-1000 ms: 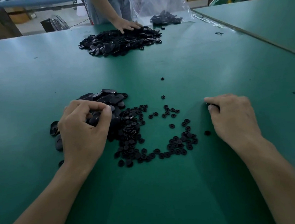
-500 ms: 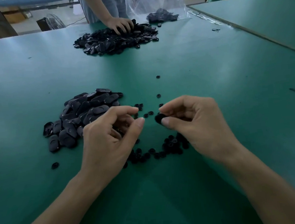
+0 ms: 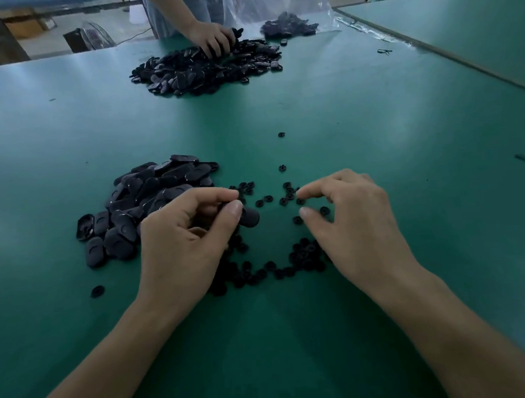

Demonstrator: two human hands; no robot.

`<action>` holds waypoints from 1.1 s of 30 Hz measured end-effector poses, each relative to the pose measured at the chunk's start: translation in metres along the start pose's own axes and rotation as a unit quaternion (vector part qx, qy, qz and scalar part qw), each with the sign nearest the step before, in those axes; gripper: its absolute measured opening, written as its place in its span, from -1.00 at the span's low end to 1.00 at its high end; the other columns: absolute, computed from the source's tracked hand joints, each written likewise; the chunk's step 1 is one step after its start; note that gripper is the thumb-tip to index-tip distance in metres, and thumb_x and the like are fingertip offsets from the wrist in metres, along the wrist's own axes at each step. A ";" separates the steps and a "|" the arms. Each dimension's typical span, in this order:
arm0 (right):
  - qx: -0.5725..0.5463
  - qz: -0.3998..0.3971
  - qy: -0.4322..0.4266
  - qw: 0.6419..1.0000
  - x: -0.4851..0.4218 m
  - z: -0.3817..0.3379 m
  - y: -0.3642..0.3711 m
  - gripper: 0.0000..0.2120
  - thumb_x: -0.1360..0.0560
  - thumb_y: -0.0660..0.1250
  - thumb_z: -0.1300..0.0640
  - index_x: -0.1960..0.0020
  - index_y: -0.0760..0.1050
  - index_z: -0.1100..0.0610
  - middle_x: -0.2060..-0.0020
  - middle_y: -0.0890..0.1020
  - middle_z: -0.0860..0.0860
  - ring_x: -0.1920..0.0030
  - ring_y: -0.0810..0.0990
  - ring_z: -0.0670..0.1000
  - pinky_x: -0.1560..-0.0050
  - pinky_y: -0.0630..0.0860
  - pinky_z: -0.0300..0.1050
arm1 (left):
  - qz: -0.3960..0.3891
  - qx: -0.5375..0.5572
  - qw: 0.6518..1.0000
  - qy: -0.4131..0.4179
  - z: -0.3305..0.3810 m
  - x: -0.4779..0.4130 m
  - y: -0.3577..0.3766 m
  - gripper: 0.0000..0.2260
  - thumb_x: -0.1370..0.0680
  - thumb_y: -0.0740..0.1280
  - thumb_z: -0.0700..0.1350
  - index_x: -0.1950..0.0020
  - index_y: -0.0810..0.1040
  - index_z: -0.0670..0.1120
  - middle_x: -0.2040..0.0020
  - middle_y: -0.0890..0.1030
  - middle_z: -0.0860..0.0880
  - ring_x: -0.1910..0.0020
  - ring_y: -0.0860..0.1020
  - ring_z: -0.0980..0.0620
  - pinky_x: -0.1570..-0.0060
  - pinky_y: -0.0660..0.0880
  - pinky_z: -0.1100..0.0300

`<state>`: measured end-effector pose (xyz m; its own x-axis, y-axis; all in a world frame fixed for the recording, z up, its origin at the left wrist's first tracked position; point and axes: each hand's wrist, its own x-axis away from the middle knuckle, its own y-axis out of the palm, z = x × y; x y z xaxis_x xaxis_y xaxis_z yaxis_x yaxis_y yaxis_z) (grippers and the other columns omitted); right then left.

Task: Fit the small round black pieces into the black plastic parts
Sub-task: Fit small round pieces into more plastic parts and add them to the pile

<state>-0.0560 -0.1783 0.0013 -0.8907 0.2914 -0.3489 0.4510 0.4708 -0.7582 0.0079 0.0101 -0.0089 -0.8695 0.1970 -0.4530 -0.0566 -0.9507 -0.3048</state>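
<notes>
A heap of oval black plastic parts (image 3: pixel 148 201) lies on the green table at my left. Small round black pieces (image 3: pixel 303 255) are scattered in a loose arc between and under my hands. My left hand (image 3: pixel 188 236) pinches one oval black part (image 3: pixel 249 217) between thumb and fingers, its end sticking out to the right. My right hand (image 3: pixel 351 223) hovers over the round pieces with thumb and forefinger apart and nothing between them.
Across the green table (image 3: pixel 61 136) another person's hand (image 3: pixel 214 39) rests in a large pile of black parts (image 3: pixel 201 70). A clear plastic bag (image 3: pixel 287 11) with more parts lies behind it. A second table (image 3: pixel 461 26) adjoins at the right.
My right hand has drawn away to the right from my left hand and spread its fingers. The black part it held against the left hand now sits in my left hand's pinch.
</notes>
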 end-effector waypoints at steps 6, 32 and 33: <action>0.062 -0.041 0.015 0.997 0.002 -0.001 0.003 -0.82 -0.53 0.40 -0.08 -0.06 0.66 -0.05 0.08 0.45 -0.11 -0.05 0.34 -0.09 -0.10 0.32 -0.23 | -0.002 0.076 0.997 -0.023 0.002 -0.001 0.002 -0.88 -0.52 0.45 -0.27 0.02 0.65 -0.07 0.19 0.71 0.02 0.27 0.69 0.05 0.25 0.61 0.28; -0.261 -0.002 -0.009 0.965 0.004 -0.021 0.012 -0.84 -0.53 0.41 0.23 0.07 0.61 -0.04 0.28 0.66 -0.18 0.19 0.63 -0.17 0.19 0.50 -0.39 | -0.022 0.147 0.988 -0.050 0.002 -0.003 0.003 -0.80 -0.49 0.43 -0.39 0.03 0.65 -0.10 0.17 0.73 -0.01 0.21 0.72 0.01 0.20 0.62 0.27; -0.274 -0.006 -0.004 0.962 0.004 -0.021 0.012 -0.83 -0.53 0.41 0.22 0.09 0.60 -0.06 0.27 0.66 -0.18 0.19 0.64 -0.14 0.18 0.52 -0.37 | -0.022 0.150 0.987 -0.050 0.002 -0.003 0.003 -0.80 -0.47 0.45 -0.39 0.05 0.65 -0.10 0.17 0.73 -0.04 0.21 0.72 -0.02 0.19 0.63 0.25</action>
<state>-0.0528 -0.1538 0.0029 -0.8956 0.2778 -0.3476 0.4007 0.8431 -0.3586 0.0094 0.0066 -0.0071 -0.9067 0.2284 -0.3546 -0.2246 -0.9730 -0.0526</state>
